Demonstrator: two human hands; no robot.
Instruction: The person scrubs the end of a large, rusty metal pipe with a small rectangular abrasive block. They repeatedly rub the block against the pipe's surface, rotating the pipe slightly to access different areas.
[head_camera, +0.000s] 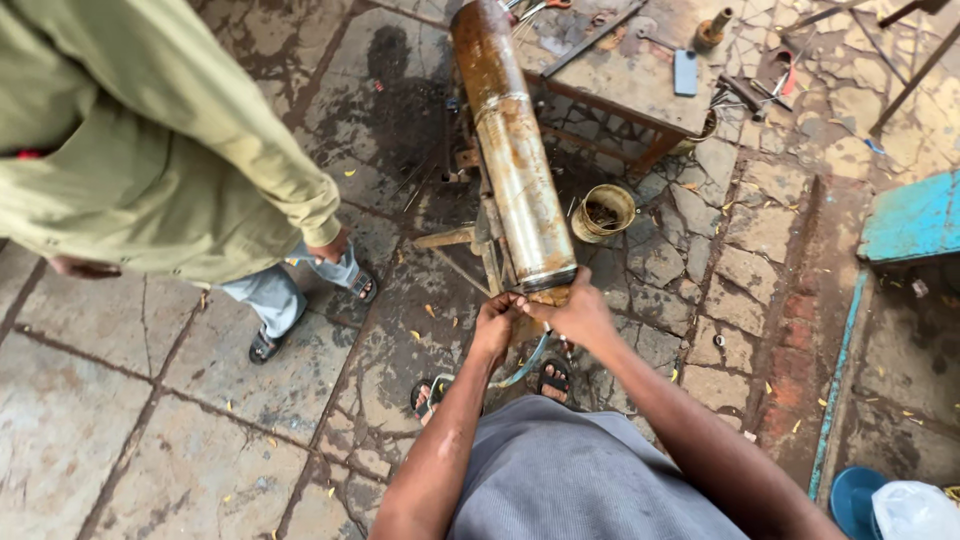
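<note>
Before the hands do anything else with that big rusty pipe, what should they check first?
1. Both hands on the pipe end: ok. The left hand and right hand meet at the near end of the pipe.
2. Pipe held up: ok, it lies along a metal stand.
3. Grip firm: cannot tell, the fingers hide the end.
4. Feet safe: not ok, the sandals leave toes bare right under the pipe.
5. Other person out of the way: not ok, standing close on the left.
6. Floor clear: not ok, a can sits beside the stand.
</note>
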